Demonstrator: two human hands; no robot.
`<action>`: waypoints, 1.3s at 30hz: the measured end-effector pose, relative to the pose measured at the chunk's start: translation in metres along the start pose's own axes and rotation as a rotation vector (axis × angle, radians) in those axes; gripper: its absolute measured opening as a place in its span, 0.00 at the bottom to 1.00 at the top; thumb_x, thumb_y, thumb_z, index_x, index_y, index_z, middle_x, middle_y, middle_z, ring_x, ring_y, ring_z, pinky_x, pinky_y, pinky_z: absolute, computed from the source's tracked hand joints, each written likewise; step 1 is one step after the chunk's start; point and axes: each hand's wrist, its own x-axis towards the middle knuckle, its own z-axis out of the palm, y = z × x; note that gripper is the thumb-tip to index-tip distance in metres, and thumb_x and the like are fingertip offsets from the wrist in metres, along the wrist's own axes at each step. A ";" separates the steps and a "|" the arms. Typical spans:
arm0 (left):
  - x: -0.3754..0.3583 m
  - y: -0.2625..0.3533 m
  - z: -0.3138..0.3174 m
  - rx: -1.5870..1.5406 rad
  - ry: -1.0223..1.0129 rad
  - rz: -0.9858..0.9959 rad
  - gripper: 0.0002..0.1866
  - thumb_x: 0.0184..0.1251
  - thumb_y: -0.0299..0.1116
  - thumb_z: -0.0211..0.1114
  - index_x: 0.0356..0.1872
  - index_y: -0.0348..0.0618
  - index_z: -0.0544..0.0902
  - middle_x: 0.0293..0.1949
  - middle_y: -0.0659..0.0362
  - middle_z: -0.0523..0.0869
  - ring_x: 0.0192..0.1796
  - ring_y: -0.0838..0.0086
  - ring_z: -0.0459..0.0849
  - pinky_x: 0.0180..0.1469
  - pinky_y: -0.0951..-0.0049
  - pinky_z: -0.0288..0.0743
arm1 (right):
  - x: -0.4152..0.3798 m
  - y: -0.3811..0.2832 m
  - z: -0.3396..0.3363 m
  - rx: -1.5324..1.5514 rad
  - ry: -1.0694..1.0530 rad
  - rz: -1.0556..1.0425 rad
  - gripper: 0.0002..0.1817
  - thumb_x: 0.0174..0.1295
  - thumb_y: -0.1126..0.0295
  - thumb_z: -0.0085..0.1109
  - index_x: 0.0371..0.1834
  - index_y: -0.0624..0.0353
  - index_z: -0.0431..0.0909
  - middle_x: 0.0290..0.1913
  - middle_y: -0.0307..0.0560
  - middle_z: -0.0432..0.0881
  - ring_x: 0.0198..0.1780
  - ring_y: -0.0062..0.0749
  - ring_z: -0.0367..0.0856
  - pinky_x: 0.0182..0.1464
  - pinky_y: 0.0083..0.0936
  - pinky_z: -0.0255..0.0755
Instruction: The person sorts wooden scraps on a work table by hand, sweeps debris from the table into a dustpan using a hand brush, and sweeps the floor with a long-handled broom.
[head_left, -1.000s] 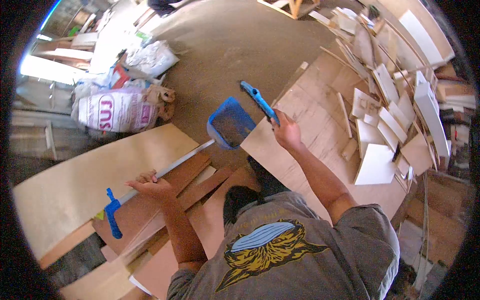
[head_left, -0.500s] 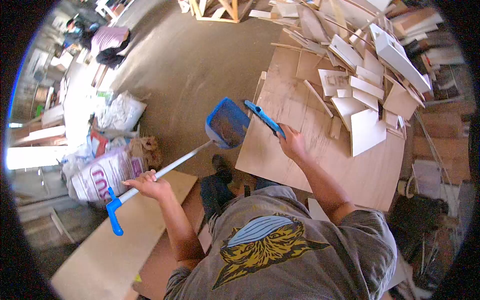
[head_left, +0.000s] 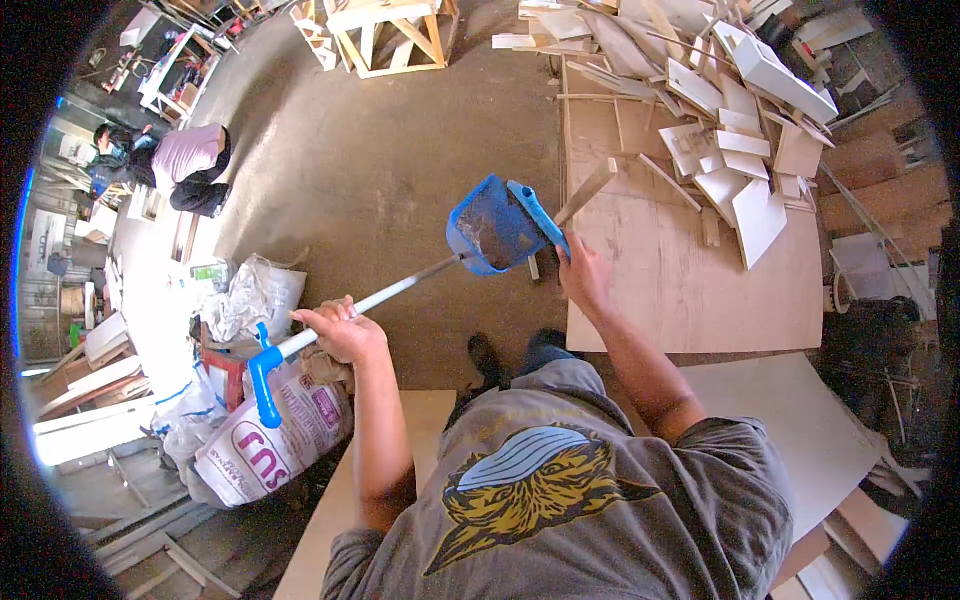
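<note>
My left hand [head_left: 352,332] is wrapped round the white pole of a long-handled dustpan [head_left: 372,298], just ahead of its blue end grip [head_left: 263,385]. The dustpan's blue scoop [head_left: 468,215] is out in front of me, with brownish dust in it. A blue brush [head_left: 538,213] is in my closed right hand [head_left: 584,272], its head right against the scoop's right side. Beyond that hand, a wooden strip [head_left: 592,187] sticks out at the plywood sheet's left edge and overlaps the brush in this view.
A plywood sheet [head_left: 690,300] on the right bears a heap of wood offcuts [head_left: 715,130]. Stuffed sacks [head_left: 270,440] stand at my left. Boards [head_left: 780,390] lie close on both sides of me. A wooden frame [head_left: 395,40] stands ahead; another person [head_left: 190,160] bends over at far left.
My view has shifted, with the plywood now farther to the right. The brush has come against the scoop, where a gap showed before. Both hands keep their holds.
</note>
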 end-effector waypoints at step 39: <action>0.182 -0.060 0.141 -0.119 -0.127 -0.114 0.11 0.71 0.36 0.65 0.49 0.45 0.82 0.19 0.72 0.64 0.24 0.84 0.62 0.46 0.72 0.66 | 0.245 -0.171 0.107 0.191 -0.004 -0.200 0.16 0.68 0.60 0.58 0.53 0.57 0.75 0.39 0.61 0.84 0.42 0.61 0.83 0.41 0.49 0.75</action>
